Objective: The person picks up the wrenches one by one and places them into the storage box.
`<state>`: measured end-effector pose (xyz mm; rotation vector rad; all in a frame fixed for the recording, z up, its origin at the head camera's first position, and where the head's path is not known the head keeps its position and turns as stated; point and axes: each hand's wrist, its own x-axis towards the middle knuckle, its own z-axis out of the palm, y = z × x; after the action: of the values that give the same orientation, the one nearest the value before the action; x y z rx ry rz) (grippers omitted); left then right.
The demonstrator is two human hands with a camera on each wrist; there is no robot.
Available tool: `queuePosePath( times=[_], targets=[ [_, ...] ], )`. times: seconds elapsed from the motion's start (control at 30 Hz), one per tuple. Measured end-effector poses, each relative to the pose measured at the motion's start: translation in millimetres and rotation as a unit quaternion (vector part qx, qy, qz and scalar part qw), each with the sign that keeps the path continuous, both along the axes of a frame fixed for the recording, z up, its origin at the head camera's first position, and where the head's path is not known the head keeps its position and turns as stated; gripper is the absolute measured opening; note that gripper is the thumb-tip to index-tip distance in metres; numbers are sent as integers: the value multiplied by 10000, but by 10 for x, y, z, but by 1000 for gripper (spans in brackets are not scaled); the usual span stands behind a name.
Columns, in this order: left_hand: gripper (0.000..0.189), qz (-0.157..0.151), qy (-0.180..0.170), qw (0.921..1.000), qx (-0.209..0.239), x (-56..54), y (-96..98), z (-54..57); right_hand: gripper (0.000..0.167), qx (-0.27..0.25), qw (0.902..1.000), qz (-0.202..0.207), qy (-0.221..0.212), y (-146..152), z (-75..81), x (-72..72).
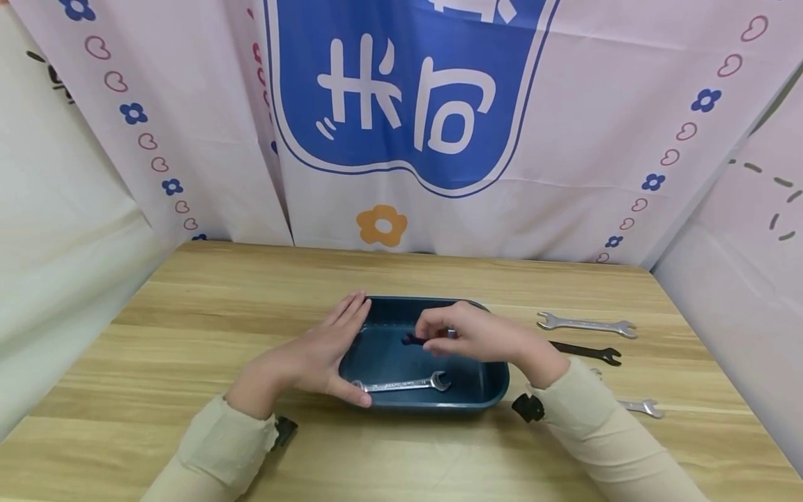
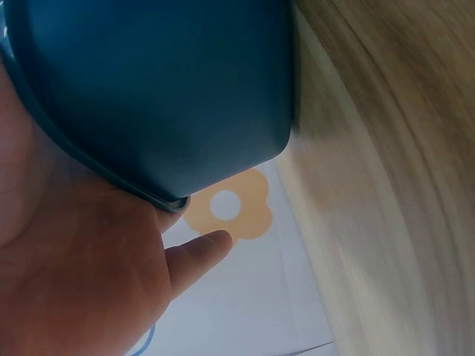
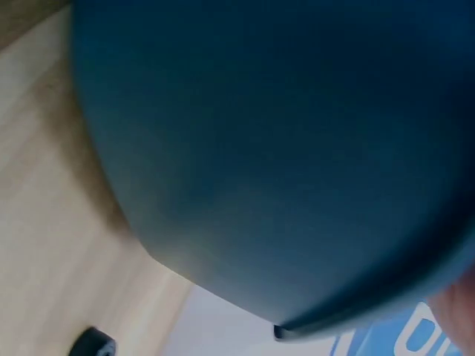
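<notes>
A dark blue rectangular tray point(image 1: 385, 355) sits on the wooden table, and a silver open-end wrench point(image 1: 401, 385) lies inside along its front wall. My left hand point(image 1: 321, 357) rests on the tray's left end, fingers straight along the rim and thumb over the front corner; the left wrist view shows this hand point(image 2: 89, 252) against the rim. Over the inside of the tray, my right hand point(image 1: 467, 331) pinches a black wrench point(image 1: 410, 339), whose open jaw pokes out past the fingers. The rest of that wrench is hidden by the hand. Tray wall point(image 3: 260, 148) fills most of the right wrist view.
Right of the tray lie a silver wrench point(image 1: 586, 325) and, nearer, a black wrench point(image 1: 590, 351) partly behind the right forearm. Another silver wrench point(image 1: 643, 407) shows beyond the right sleeve point(image 1: 580, 404). A printed cloth point(image 1: 219, 139) hangs behind the table.
</notes>
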<state>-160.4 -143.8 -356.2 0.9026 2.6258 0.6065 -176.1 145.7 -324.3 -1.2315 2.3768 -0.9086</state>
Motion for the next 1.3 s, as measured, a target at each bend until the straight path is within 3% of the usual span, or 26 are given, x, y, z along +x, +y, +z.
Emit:
queuePosePath(
  times=[0.73,1.13,1.3],
  targets=[
    [142,25,-114,9999,-100,-6,9,-15,6,687,9960,27,-573,-78,-277,-82],
    [142,-24,-109,9999,-95,-13,8,17,7,905,9944,-70,-541,-97,-367,-133],
    [142,-60,-54,9999,-86,-23,8,8,5,970,9950,-22,-256,-115,-363,-141]
  ],
)
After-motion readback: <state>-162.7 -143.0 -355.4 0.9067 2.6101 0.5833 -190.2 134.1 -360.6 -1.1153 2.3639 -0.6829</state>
